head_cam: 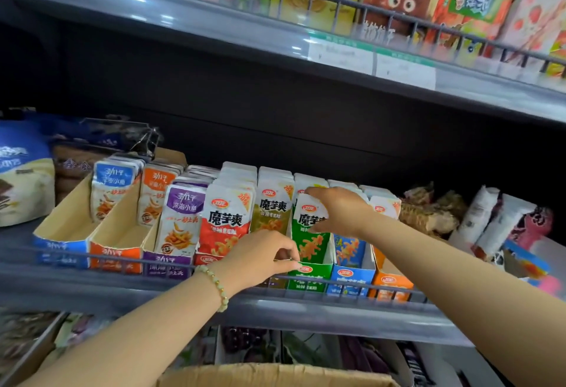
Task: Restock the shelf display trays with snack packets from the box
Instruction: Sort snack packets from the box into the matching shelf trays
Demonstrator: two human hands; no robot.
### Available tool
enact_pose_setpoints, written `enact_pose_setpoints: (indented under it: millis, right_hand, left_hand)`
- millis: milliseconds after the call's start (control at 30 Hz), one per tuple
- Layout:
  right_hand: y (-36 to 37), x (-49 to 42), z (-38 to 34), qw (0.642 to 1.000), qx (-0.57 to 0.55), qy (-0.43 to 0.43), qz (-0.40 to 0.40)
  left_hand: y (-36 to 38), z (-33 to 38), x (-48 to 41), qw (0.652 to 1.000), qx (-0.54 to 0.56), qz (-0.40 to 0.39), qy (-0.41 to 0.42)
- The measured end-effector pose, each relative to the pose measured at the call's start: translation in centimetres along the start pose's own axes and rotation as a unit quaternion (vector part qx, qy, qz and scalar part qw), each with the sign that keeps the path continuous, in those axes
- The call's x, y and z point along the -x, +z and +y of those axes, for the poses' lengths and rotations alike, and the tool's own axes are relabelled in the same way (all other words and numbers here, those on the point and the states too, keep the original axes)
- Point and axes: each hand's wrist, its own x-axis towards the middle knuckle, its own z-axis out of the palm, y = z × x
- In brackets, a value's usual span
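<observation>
Green packets (310, 235) stand in the green tray (309, 278) on the shelf (306, 310), your rt hand (340, 212) gripping their tops & hiding the print, lt hand (263, 256) pinching tray's front lip, box (269, 376) cut off at btm.

Dim shelf recess, motion-blurred top, wide-angle edge bending.
</observation>
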Motion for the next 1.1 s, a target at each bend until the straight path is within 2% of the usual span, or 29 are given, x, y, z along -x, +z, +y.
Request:
enact_pose_setpoints:
  millis: [100,300,500,600,800,967,1100]
  right_hand:
    - [0.3,-0.8,0.0,1.0,0.019,0.0,0.001]
    - [1.3,-2.5,0.9,0.993,0.022,-0.028,0.112]
    - [3.2,-3.1,1.6,0.988,0.02,-0.046,0.144]
    - [3.3,-2.6,1.8,0.987,-0.007,-0.052,0.15]
    - [1.7,1.6,0.8,0.974,-0.132,-0.069,0.173]
    - [2.4,8.2,-0.7,0.963,-0.226,-0.092,0.118]
    - [6.4,13.5,-1.8,0.944,-0.312,-0.09,0.056]
  left_hand:
    - [0.3,-0.3,-0.1,1.0,-0.003,0.007,0.002]
    - [0.5,-0.4,-0.2,1.0,-0.008,0.017,0.01]
    - [0.4,-0.4,0.0,0.999,-0.033,0.02,0.009]
    - [0.5,0.1,0.4,0.998,-0.062,0.016,0.01]
    - [0.3,1.1,2.7,0.995,-0.098,-0.023,0.011]
    - [-0.4,2.4,6.8,0.994,-0.108,0.002,0.035]
    - [1.0,2.5,10.9,0.996,-0.074,-0.04,-0.002]
